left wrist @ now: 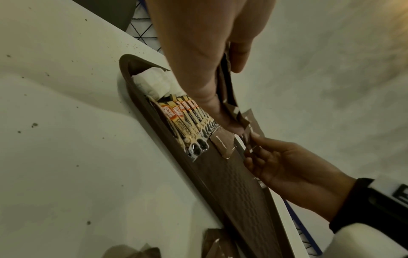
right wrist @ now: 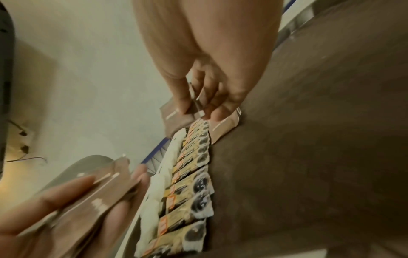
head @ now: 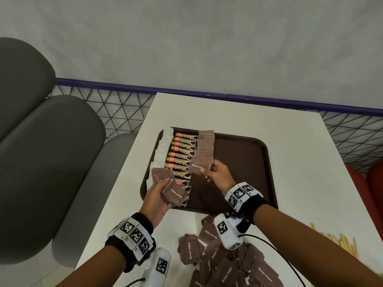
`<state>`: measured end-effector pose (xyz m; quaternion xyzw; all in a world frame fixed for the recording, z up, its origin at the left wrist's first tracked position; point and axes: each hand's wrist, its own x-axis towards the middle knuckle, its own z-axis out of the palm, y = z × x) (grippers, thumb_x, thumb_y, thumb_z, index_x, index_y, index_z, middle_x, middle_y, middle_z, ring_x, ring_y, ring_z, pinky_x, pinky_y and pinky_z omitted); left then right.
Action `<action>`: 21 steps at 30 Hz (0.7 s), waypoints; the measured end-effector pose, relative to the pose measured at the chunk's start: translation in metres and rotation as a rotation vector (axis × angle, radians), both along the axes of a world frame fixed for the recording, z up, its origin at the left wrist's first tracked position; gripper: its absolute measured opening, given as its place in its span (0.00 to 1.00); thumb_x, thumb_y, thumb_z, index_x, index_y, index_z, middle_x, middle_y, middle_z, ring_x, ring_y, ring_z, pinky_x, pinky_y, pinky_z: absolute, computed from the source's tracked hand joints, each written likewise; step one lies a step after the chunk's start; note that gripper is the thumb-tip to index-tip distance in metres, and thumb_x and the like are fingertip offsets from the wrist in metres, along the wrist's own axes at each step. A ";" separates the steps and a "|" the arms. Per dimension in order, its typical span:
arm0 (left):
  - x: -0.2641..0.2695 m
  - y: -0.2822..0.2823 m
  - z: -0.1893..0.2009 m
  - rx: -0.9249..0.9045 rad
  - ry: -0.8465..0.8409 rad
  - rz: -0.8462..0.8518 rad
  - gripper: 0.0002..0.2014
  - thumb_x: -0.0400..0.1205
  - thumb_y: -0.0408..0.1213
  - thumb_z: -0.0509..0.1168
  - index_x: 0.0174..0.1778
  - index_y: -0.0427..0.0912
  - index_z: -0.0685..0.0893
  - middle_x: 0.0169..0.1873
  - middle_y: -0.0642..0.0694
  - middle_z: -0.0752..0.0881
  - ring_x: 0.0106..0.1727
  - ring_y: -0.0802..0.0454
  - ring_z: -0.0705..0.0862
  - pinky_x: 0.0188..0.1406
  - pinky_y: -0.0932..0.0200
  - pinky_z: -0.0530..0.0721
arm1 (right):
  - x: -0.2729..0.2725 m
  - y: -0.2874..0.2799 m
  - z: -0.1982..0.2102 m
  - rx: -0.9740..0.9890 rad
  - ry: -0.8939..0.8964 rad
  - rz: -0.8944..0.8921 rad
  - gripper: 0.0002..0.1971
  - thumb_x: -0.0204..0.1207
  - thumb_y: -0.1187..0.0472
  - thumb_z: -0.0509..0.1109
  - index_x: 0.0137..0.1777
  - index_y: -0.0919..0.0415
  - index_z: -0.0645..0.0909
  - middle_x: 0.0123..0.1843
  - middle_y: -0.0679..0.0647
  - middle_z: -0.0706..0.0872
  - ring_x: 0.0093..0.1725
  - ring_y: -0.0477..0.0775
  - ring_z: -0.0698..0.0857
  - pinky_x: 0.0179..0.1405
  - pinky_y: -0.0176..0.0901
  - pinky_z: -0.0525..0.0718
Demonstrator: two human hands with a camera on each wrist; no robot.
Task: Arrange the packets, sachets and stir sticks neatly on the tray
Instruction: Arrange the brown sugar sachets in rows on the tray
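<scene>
Brown sugar sachets [head: 204, 147] overlap in a column on the tray [head: 244, 162] (beside coffee sticks [head: 182, 156]).

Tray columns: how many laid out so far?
3. White sachets along the left rim of the tray; coffee granule sachets beside them; brown sugar packets third, reaching partway down. The left hand covers the near ends, so something may be hidden.
</scene>
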<state>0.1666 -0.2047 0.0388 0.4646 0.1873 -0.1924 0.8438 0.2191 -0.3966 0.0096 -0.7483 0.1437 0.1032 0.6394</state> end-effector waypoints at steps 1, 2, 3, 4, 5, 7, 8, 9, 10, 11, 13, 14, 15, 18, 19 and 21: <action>0.000 0.002 -0.001 0.010 0.003 0.002 0.11 0.86 0.34 0.54 0.61 0.45 0.78 0.50 0.36 0.87 0.48 0.42 0.88 0.40 0.46 0.89 | 0.004 -0.004 -0.003 -0.056 -0.010 -0.043 0.04 0.74 0.69 0.70 0.46 0.63 0.77 0.47 0.60 0.83 0.36 0.48 0.80 0.30 0.34 0.76; 0.000 0.003 -0.003 0.023 0.009 0.006 0.12 0.86 0.33 0.55 0.61 0.45 0.79 0.52 0.36 0.87 0.50 0.41 0.87 0.44 0.44 0.88 | 0.008 -0.008 -0.005 -0.113 -0.013 -0.077 0.06 0.74 0.68 0.70 0.42 0.58 0.76 0.47 0.60 0.84 0.37 0.49 0.80 0.33 0.36 0.77; 0.001 0.005 -0.004 0.033 0.015 0.009 0.12 0.85 0.32 0.57 0.62 0.45 0.79 0.54 0.36 0.87 0.53 0.39 0.86 0.48 0.42 0.86 | 0.012 -0.012 -0.010 -0.159 -0.012 -0.096 0.08 0.74 0.68 0.70 0.40 0.56 0.75 0.47 0.60 0.84 0.40 0.51 0.81 0.36 0.39 0.78; 0.001 0.007 -0.006 0.044 0.023 0.013 0.13 0.85 0.32 0.58 0.63 0.45 0.79 0.55 0.35 0.86 0.56 0.38 0.85 0.51 0.40 0.85 | 0.014 -0.014 -0.012 -0.202 0.003 -0.098 0.08 0.73 0.68 0.71 0.40 0.56 0.76 0.47 0.61 0.84 0.43 0.53 0.81 0.41 0.44 0.80; 0.001 0.009 -0.007 0.051 0.030 0.016 0.14 0.84 0.31 0.58 0.64 0.44 0.79 0.57 0.35 0.86 0.58 0.37 0.84 0.54 0.38 0.83 | 0.016 -0.015 -0.015 -0.250 0.014 -0.091 0.07 0.73 0.68 0.71 0.43 0.58 0.77 0.48 0.62 0.85 0.46 0.55 0.82 0.46 0.50 0.82; 0.002 0.012 -0.009 0.066 0.030 0.016 0.15 0.83 0.31 0.60 0.66 0.44 0.79 0.57 0.36 0.86 0.57 0.38 0.85 0.53 0.41 0.85 | 0.021 -0.015 -0.018 -0.331 0.029 -0.073 0.06 0.72 0.68 0.72 0.49 0.63 0.80 0.51 0.64 0.86 0.49 0.56 0.82 0.53 0.50 0.81; 0.002 0.013 -0.011 0.071 0.024 0.013 0.15 0.83 0.31 0.60 0.66 0.44 0.79 0.56 0.37 0.87 0.55 0.40 0.86 0.48 0.45 0.87 | 0.022 -0.013 -0.020 -0.359 0.036 -0.060 0.08 0.72 0.67 0.72 0.51 0.66 0.81 0.52 0.63 0.86 0.50 0.56 0.82 0.53 0.46 0.79; 0.002 0.014 -0.011 0.074 0.018 0.012 0.14 0.83 0.31 0.61 0.64 0.45 0.79 0.54 0.38 0.87 0.53 0.42 0.87 0.43 0.49 0.89 | 0.024 -0.012 -0.020 -0.378 0.037 -0.046 0.09 0.73 0.67 0.72 0.52 0.67 0.81 0.52 0.63 0.86 0.51 0.56 0.82 0.52 0.43 0.78; 0.002 0.014 -0.012 0.079 0.015 0.013 0.14 0.83 0.31 0.61 0.63 0.46 0.80 0.53 0.38 0.87 0.51 0.43 0.87 0.38 0.52 0.90 | 0.025 -0.010 -0.020 -0.386 0.039 -0.039 0.08 0.73 0.67 0.72 0.51 0.66 0.81 0.52 0.62 0.86 0.51 0.57 0.82 0.50 0.40 0.76; 0.002 0.015 -0.012 0.080 0.012 0.016 0.13 0.83 0.31 0.61 0.61 0.47 0.80 0.52 0.39 0.88 0.49 0.44 0.88 0.35 0.54 0.89 | 0.027 -0.008 -0.021 -0.396 0.037 -0.037 0.06 0.73 0.67 0.72 0.49 0.64 0.80 0.51 0.62 0.86 0.51 0.57 0.82 0.48 0.38 0.75; 0.002 0.017 -0.013 0.074 0.008 0.026 0.12 0.83 0.31 0.61 0.59 0.49 0.81 0.52 0.39 0.88 0.49 0.45 0.88 0.34 0.55 0.89 | 0.028 -0.004 -0.021 -0.432 0.042 -0.041 0.05 0.73 0.67 0.71 0.46 0.60 0.78 0.47 0.59 0.83 0.48 0.55 0.81 0.43 0.35 0.72; 0.003 0.018 -0.013 0.071 0.008 0.030 0.12 0.83 0.31 0.61 0.59 0.49 0.81 0.52 0.40 0.88 0.50 0.45 0.87 0.34 0.55 0.89 | 0.029 -0.003 -0.022 -0.447 0.049 -0.047 0.05 0.74 0.67 0.71 0.47 0.60 0.79 0.46 0.57 0.81 0.47 0.53 0.79 0.43 0.35 0.71; 0.003 0.019 -0.013 0.066 0.010 0.032 0.12 0.83 0.32 0.61 0.59 0.49 0.80 0.53 0.40 0.87 0.51 0.44 0.87 0.35 0.56 0.89 | 0.030 -0.002 -0.023 -0.460 0.051 -0.057 0.06 0.74 0.68 0.71 0.48 0.61 0.79 0.45 0.56 0.80 0.46 0.53 0.79 0.43 0.36 0.72; 0.003 0.021 -0.013 0.055 0.015 0.023 0.12 0.83 0.32 0.61 0.60 0.48 0.80 0.53 0.39 0.87 0.52 0.44 0.87 0.36 0.55 0.89 | 0.032 0.000 -0.026 -0.490 0.042 -0.069 0.08 0.72 0.70 0.71 0.44 0.59 0.76 0.44 0.56 0.79 0.45 0.54 0.78 0.44 0.41 0.76; 0.004 0.021 -0.013 0.051 0.017 0.019 0.12 0.83 0.33 0.61 0.60 0.48 0.80 0.53 0.39 0.87 0.52 0.43 0.87 0.36 0.55 0.89 | 0.033 0.001 -0.028 -0.509 0.036 -0.066 0.09 0.71 0.70 0.72 0.43 0.58 0.75 0.44 0.56 0.79 0.44 0.54 0.78 0.45 0.42 0.77; 0.004 0.022 -0.013 0.034 0.023 0.018 0.11 0.83 0.32 0.60 0.58 0.49 0.81 0.51 0.40 0.88 0.52 0.43 0.86 0.36 0.55 0.89 | 0.034 0.002 -0.030 -0.531 0.016 -0.072 0.11 0.69 0.71 0.72 0.42 0.58 0.74 0.43 0.56 0.78 0.43 0.55 0.78 0.45 0.44 0.77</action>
